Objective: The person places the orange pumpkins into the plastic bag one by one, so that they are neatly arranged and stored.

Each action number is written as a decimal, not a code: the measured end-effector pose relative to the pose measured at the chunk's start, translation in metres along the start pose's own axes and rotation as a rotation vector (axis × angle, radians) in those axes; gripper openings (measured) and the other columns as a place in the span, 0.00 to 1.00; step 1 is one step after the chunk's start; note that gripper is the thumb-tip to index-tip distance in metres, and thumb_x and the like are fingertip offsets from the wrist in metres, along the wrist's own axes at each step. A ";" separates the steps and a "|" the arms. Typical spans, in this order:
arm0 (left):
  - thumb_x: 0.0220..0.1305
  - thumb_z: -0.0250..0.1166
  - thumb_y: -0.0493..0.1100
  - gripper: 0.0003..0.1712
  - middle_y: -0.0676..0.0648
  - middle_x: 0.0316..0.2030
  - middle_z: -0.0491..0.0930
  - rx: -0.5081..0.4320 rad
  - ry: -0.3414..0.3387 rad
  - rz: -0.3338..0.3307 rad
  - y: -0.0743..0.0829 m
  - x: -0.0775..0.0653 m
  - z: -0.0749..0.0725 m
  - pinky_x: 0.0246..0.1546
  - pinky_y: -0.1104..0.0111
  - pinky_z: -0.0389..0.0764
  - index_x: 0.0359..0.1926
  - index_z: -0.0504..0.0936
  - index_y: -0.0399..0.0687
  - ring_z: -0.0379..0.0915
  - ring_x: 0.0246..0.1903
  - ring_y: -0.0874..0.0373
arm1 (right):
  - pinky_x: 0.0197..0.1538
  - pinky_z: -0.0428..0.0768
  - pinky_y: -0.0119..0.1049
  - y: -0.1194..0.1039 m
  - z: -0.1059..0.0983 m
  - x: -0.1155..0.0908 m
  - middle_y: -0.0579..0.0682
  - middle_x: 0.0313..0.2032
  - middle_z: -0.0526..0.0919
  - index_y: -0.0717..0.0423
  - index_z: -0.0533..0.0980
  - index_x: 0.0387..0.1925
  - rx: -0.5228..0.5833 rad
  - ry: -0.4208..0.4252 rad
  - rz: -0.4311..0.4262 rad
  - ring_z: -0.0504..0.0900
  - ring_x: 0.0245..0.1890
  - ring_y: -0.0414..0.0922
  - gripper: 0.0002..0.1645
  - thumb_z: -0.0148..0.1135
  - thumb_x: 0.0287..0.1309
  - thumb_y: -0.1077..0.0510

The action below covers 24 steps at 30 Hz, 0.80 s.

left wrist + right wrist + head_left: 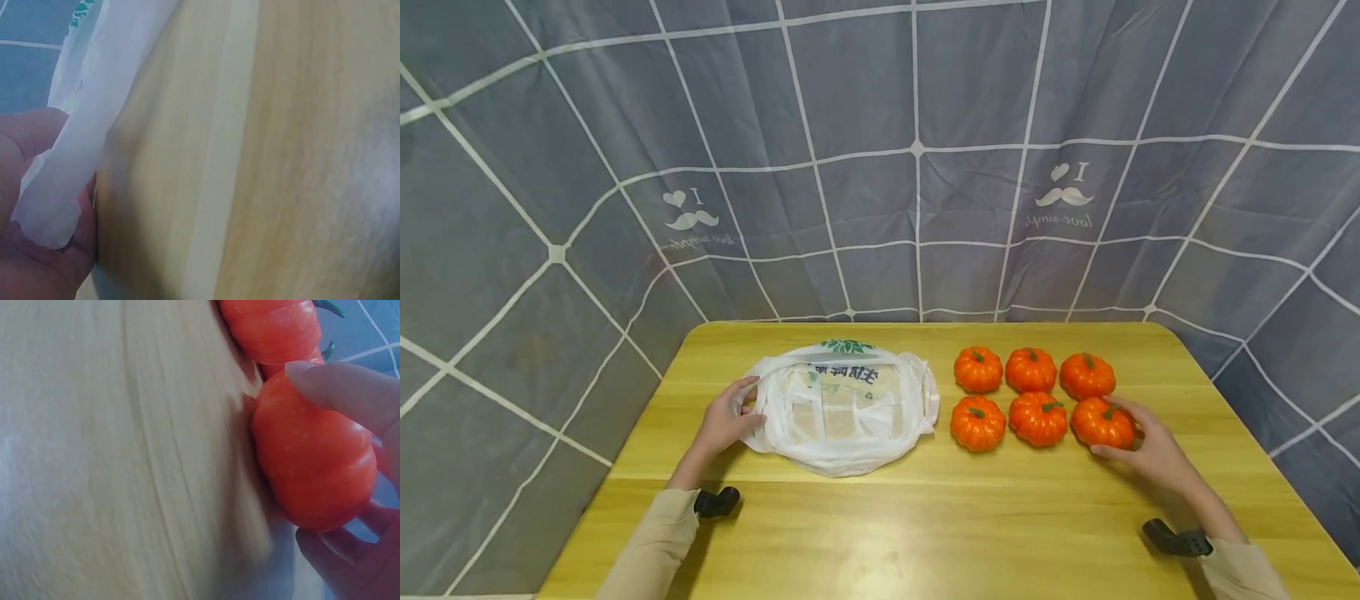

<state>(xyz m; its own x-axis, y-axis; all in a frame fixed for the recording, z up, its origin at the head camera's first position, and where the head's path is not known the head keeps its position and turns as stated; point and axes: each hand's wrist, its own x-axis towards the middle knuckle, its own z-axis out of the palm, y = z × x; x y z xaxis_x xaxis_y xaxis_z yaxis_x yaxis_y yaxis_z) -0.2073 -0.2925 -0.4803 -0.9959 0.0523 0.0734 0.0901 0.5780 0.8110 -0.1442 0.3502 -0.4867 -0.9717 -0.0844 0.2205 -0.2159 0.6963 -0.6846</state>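
Note:
A white plastic bag (842, 458) with green leaf print and dark lettering lies spread on the left half of the table, its mouth facing up and its tan inside showing. My left hand (727, 421) grips the bag's left edge; in the left wrist view, the white plastic (75, 162) runs between thumb and fingers. On the right, my right hand (1153, 450) holds the front-right orange pumpkin (1101, 423), which has a short green stem. Close up, the thumb lies along one side of that pumpkin (312, 456) and the fingertips touch its other side.
Several more small orange pumpkins, such as the front-middle one (1037, 421) and the back-left one (977, 369), sit in two rows between the bag and my right hand. The wooden table (880, 533) meets a grey curtain (865, 108) with white grid lines behind it.

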 end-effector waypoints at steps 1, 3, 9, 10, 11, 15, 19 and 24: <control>0.54 0.68 0.32 0.39 0.27 0.54 0.75 0.007 -0.001 -0.010 0.000 0.000 0.001 0.34 0.77 0.74 0.66 0.65 0.35 0.72 0.35 0.59 | 0.43 0.64 0.13 0.000 0.000 -0.001 0.66 0.61 0.68 0.60 0.64 0.65 -0.007 0.000 0.006 0.57 0.48 0.16 0.48 0.76 0.43 0.55; 0.54 0.68 0.32 0.39 0.28 0.54 0.75 0.025 0.000 -0.028 0.001 -0.001 0.002 0.34 0.76 0.73 0.67 0.64 0.36 0.71 0.35 0.57 | 0.43 0.64 0.14 0.000 0.000 -0.002 0.66 0.61 0.68 0.59 0.64 0.66 -0.019 0.003 0.020 0.58 0.49 0.19 0.49 0.76 0.44 0.54; 0.54 0.67 0.33 0.39 0.28 0.55 0.74 0.054 -0.003 -0.075 0.002 -0.001 0.004 0.34 0.73 0.73 0.67 0.63 0.36 0.71 0.36 0.54 | 0.42 0.64 0.14 -0.004 0.002 -0.003 0.67 0.60 0.68 0.60 0.63 0.67 0.003 0.017 0.022 0.56 0.48 0.15 0.49 0.76 0.44 0.55; 0.54 0.67 0.34 0.40 0.28 0.55 0.74 0.055 -0.004 -0.081 0.002 -0.001 0.004 0.34 0.73 0.73 0.67 0.63 0.37 0.71 0.36 0.55 | 0.42 0.64 0.13 -0.004 0.003 -0.003 0.67 0.60 0.68 0.61 0.63 0.66 0.008 0.020 0.018 0.56 0.47 0.14 0.48 0.76 0.45 0.56; 0.54 0.67 0.34 0.40 0.28 0.55 0.74 0.054 -0.003 -0.084 0.002 -0.002 0.004 0.35 0.73 0.73 0.68 0.63 0.37 0.71 0.36 0.55 | 0.42 0.64 0.13 -0.004 0.003 -0.004 0.68 0.60 0.68 0.61 0.63 0.66 0.009 0.022 0.017 0.56 0.47 0.14 0.48 0.75 0.45 0.56; 0.54 0.67 0.34 0.40 0.29 0.55 0.73 0.049 0.000 -0.090 0.001 -0.002 0.004 0.35 0.73 0.73 0.68 0.62 0.37 0.71 0.36 0.55 | 0.43 0.63 0.14 -0.003 0.005 -0.005 0.67 0.60 0.68 0.61 0.63 0.66 0.015 0.041 0.015 0.56 0.47 0.14 0.48 0.75 0.45 0.57; 0.54 0.68 0.34 0.41 0.29 0.54 0.73 0.055 0.007 -0.094 0.000 -0.002 0.005 0.34 0.74 0.73 0.68 0.62 0.37 0.70 0.36 0.55 | 0.43 0.62 0.13 -0.002 0.007 -0.007 0.65 0.60 0.68 0.61 0.63 0.66 0.028 0.062 0.012 0.56 0.48 0.15 0.48 0.75 0.45 0.58; 0.54 0.68 0.34 0.41 0.30 0.54 0.74 0.064 0.009 -0.097 0.000 -0.002 0.005 0.35 0.74 0.73 0.68 0.62 0.38 0.70 0.37 0.55 | 0.44 0.62 0.11 -0.005 0.007 -0.007 0.65 0.59 0.68 0.61 0.64 0.66 0.033 0.087 0.018 0.56 0.48 0.15 0.47 0.75 0.45 0.58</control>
<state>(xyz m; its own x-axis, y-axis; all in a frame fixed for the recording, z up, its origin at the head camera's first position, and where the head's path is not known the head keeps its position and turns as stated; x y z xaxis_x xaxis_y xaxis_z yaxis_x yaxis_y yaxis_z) -0.2057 -0.2884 -0.4839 -0.9999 -0.0136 0.0024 -0.0067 0.6306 0.7761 -0.1369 0.3425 -0.4895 -0.9638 -0.0094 0.2665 -0.2032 0.6731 -0.7111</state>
